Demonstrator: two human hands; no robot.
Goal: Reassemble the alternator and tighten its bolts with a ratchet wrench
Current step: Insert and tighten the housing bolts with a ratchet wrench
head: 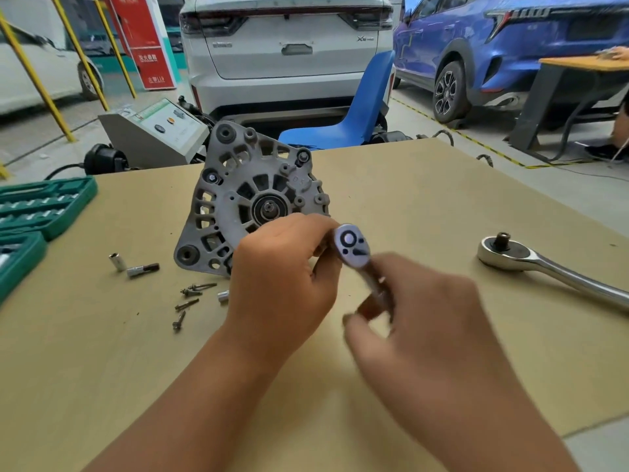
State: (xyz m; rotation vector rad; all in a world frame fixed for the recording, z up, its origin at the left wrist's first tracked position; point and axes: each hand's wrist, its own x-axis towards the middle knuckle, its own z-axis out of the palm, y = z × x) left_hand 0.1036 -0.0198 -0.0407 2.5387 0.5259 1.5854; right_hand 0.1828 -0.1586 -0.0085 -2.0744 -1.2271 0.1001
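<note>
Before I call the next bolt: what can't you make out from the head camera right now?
- Small ratchet: socket end hidden behind its head and left hand.
- Right hand: motion-blurred, grip on handle unclear.
- Alternator: lower right edge hidden by left hand.
- Big ratchet: handle cut off at right edge.
- Socket case: cut off left.

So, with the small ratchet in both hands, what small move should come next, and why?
Probably pick up a loose bolt and start it in the alternator. Several bolts lie on the table, while the right hand and left hand hold the small ratchet, blurred.
</note>
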